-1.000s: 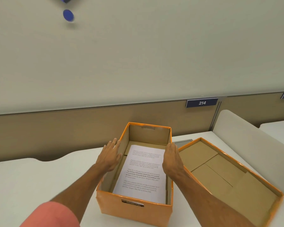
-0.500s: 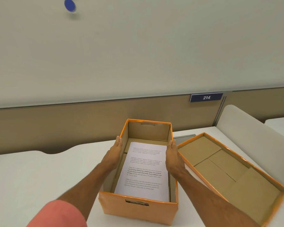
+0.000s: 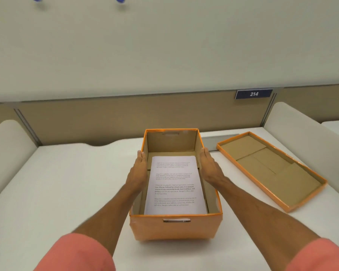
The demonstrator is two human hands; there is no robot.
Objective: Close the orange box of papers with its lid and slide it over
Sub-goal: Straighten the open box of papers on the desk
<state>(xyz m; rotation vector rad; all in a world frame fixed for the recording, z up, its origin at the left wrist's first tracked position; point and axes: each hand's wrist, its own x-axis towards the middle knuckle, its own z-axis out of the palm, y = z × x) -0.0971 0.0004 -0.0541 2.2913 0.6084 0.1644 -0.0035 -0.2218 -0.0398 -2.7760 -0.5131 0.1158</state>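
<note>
Pressing flat, open-fingered palms against both long sides, your left hand and right hand bracket the orange box of papers; its lid lies upturned, apart on the right.

Matt orange cardboard box, white printed papers, smooth desk.

- Your left hand lies flat against the left wall of the orange box; your right hand presses the right wall.
- A stack of printed papers lies inside the box.
- The lid rests upside down on the white desk, apart to the right.
</note>
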